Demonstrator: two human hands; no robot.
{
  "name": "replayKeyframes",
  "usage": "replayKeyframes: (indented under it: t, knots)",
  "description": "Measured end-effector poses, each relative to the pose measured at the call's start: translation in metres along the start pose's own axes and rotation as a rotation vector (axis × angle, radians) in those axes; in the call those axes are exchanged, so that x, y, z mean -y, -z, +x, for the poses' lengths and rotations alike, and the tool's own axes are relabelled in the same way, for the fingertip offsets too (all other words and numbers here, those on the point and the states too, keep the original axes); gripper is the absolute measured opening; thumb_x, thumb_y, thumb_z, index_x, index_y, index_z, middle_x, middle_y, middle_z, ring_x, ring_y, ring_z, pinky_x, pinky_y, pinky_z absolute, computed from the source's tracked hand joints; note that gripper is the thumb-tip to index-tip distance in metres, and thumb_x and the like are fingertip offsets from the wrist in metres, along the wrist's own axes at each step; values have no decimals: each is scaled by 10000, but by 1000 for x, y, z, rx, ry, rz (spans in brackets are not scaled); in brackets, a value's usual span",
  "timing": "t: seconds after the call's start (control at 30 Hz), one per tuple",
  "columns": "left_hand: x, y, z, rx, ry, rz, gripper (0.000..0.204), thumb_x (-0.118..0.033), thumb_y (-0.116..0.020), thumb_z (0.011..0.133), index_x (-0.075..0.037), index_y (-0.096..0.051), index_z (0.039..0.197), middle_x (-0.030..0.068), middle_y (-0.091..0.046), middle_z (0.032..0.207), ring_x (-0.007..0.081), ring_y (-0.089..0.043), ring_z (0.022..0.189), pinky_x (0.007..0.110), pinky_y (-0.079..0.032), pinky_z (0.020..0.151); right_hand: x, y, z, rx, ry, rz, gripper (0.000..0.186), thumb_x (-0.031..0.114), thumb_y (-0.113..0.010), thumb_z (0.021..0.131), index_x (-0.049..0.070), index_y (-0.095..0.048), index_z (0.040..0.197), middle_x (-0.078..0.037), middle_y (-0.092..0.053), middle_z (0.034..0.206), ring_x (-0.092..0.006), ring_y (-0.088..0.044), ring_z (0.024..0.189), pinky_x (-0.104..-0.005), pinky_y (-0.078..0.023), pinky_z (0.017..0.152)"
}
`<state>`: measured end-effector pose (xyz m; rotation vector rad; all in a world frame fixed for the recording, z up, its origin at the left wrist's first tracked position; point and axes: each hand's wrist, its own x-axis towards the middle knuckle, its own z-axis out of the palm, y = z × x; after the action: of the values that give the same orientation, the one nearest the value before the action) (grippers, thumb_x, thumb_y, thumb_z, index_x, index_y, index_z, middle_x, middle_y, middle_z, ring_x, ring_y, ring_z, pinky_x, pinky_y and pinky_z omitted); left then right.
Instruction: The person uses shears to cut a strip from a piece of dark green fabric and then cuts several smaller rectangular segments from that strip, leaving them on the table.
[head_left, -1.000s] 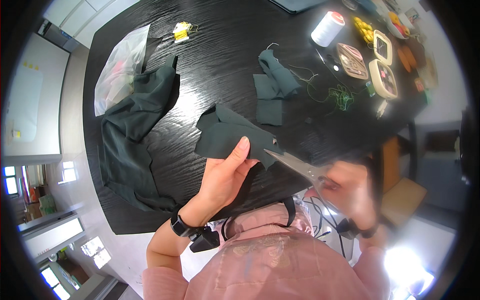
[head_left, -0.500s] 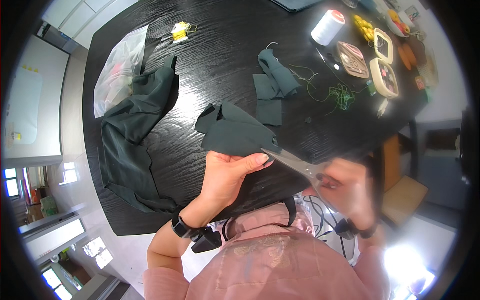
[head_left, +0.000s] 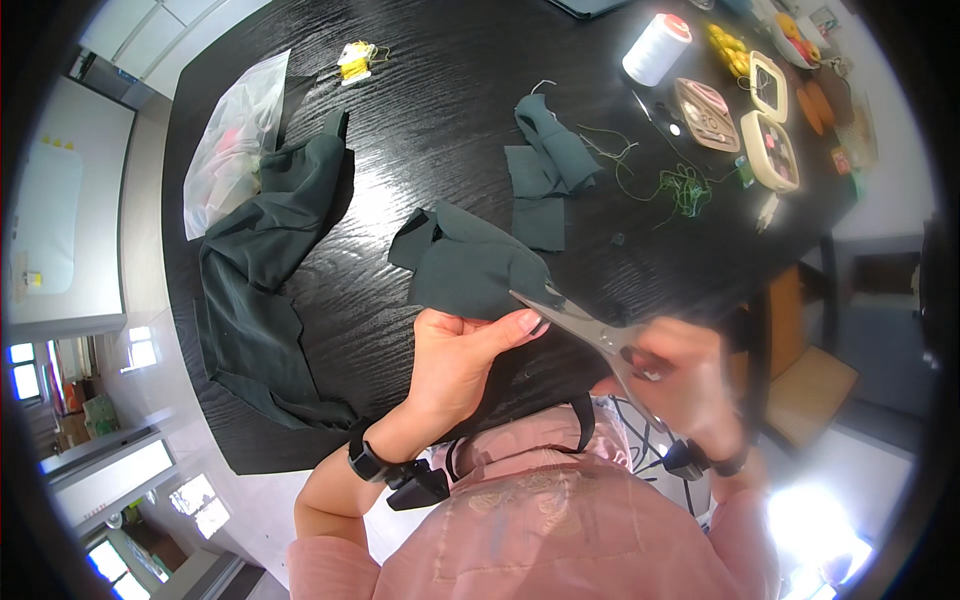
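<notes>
A dark green piece of fabric [head_left: 470, 265] is pinched at its near edge between the thumb and fingers of my left hand [head_left: 460, 350]. Its far part rests on or just above the table. My right hand [head_left: 685, 375] grips the handles of a pair of metal scissors [head_left: 585, 328], somewhat smeared by motion. The blades point left and lie at the right edge of the fabric, a little beyond my left thumb; one tip shows on top of the cloth. Farther off are smaller folded green fabric pieces [head_left: 545, 175].
The black table [head_left: 430, 120] carries a larger green cloth [head_left: 265, 260] and a clear plastic bag [head_left: 235, 140] at left. Yellow thread [head_left: 355, 65] lies at the back. To the right are a white thread spool [head_left: 657, 48], tangled green thread [head_left: 685, 190] and an opened sewing case [head_left: 768, 150].
The scissor blades have shifted slightly left, farther over the fabric, and opened a little. My right hand has moved slightly left with them. My left hand keeps its pinch almost in place.
</notes>
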<state>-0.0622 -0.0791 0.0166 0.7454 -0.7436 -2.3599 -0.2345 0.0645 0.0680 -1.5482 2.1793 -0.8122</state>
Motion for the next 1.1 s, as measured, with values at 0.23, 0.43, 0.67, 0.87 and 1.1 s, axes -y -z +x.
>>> replayKeyframes:
  t: [0.23,0.43,0.67,0.87,1.1]
  knots:
    - [2,-1,-2,-25,-10,-28,265,64,-641,848,-4,-611,1102,105,-660,1083,190,-649,981,337,-550,878,-1,-5,-3,7,66,-7,432,141,-872,578,39,-454,535,-54,-433,513,-207,-420,406,-295,-317,381]
    - [3,1,-1,-8,6,-111,224,27,-624,879,-20,-617,1098,92,-661,1073,182,-644,984,347,-539,904,0,-11,-4,-11,63,-10,455,161,-881,573,44,-443,523,-60,-437,510,-205,-415,404,-296,-319,376]
    - [-10,15,7,68,155,-135,251,-214,-597,947,-21,-595,1108,88,-653,1055,180,-645,951,330,-536,836,-3,-8,-4,-11,114,-49,368,87,-822,570,39,-459,532,-70,-453,520,-217,-436,412,-297,-341,388]
    - [-17,-2,7,46,97,-288,248,-95,-607,911,-21,-563,1143,86,-645,1052,181,-635,974,325,-518,875,-2,-1,-6,5,99,-31,276,44,-770,538,35,-495,564,-74,-476,549,-236,-469,442,-307,-364,409]
    - [-14,7,4,59,44,-130,239,-25,-614,880,-15,-588,1117,84,-648,1062,178,-642,968,320,-538,844,-5,5,-8,26,80,-22,313,89,-831,526,30,-529,585,-71,-469,562,-216,-454,469,-320,-319,429]
